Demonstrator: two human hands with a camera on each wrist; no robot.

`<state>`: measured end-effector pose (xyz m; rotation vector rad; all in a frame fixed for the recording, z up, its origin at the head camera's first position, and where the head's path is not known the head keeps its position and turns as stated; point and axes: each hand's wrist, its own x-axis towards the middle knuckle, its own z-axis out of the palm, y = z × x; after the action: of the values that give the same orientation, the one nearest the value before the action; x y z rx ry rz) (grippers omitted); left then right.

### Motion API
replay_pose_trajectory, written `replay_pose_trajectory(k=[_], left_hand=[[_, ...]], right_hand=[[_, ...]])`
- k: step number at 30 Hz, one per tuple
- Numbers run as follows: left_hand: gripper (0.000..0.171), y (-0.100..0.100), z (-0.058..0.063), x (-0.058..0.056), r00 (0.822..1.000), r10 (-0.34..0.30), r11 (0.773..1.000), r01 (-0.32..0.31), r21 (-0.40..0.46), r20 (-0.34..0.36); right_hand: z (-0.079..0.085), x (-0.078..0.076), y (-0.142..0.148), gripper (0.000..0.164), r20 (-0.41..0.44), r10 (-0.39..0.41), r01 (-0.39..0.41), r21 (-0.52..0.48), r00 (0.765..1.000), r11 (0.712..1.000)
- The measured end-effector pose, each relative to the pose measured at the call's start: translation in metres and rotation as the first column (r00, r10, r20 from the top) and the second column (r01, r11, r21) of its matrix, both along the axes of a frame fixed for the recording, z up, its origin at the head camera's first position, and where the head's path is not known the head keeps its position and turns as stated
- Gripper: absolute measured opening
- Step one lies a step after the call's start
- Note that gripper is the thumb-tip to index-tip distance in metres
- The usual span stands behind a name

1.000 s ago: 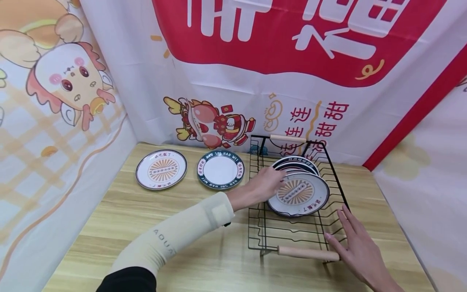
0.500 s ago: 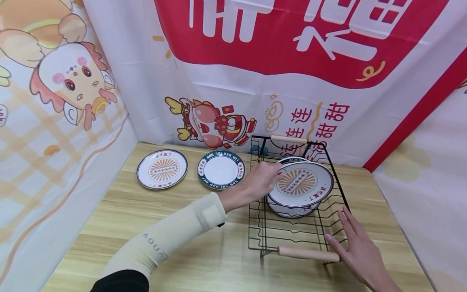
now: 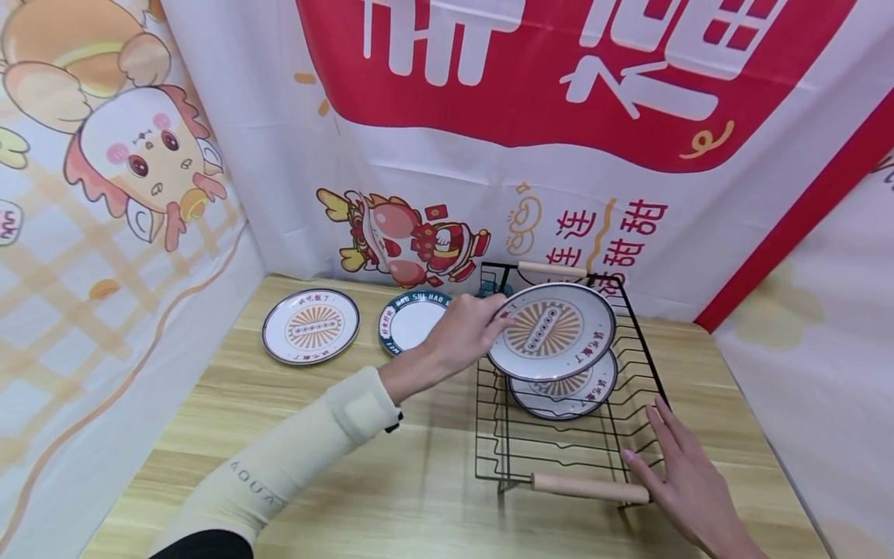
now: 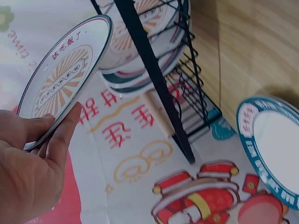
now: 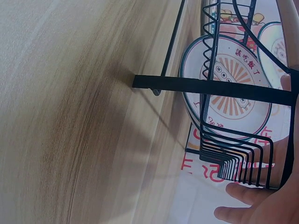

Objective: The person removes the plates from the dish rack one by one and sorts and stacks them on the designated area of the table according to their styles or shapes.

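My left hand (image 3: 457, 334) pinches the rim of a white plate (image 3: 548, 330) with an orange sunburst print and dark edge. It holds the plate tilted, above a black wire dish rack (image 3: 656, 369) with wooden handles. A matching plate (image 3: 576, 392) stands in the rack, partly hidden by the held one. In the left wrist view, my thumb and fingers clasp the held plate (image 4: 65, 74) from both faces, and further plates (image 4: 126, 79) lean between the wires. My right hand (image 3: 691, 481) rests against the rack's front right corner, fingers straight and thumb on the near side.
Left of the rack, a sunburst plate (image 3: 310, 326) and a green-rimmed plate (image 3: 412, 322) lie on the wooden table (image 3: 419, 489). My left forearm passes in front of the green-rimmed one. A printed cloth (image 3: 433, 155) hangs behind the table.
My left hand has lifted the sunburst plate out of the rack and moved it up and left, exposing the plate behind it. My right hand stays at the rack.
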<state>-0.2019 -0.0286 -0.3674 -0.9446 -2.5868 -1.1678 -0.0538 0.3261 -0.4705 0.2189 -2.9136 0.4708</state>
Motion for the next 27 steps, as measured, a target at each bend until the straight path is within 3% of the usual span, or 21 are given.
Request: replay_pose_trajectory(k=[7, 16, 27], left_hand=[[0.014, -0.038, 0.003, -0.002, 0.997, 0.082, 0.995, -0.081, 0.052, -0.008], [0.019, -0.09, 0.002, -0.005, 0.975, 0.221, 0.975, -0.22, 0.032, -0.024], [0.026, -0.152, -0.003, -0.004, 0.923, 0.385, 0.923, -0.383, -0.039, 0.026]], right_hand=[[0.0, 0.0, 0.0, 0.086, 0.021, -0.007, 0.006, 0.01, 1.0, 1.0], [0.0, 0.0, 0.001, 0.085, 0.024, -0.008, 0.007, 0.011, 1.0, 1.0], [0.001, 0.0, 0.001, 0.085, 0.01, 0.004, -0.004, -0.007, 1.0, 1.0]])
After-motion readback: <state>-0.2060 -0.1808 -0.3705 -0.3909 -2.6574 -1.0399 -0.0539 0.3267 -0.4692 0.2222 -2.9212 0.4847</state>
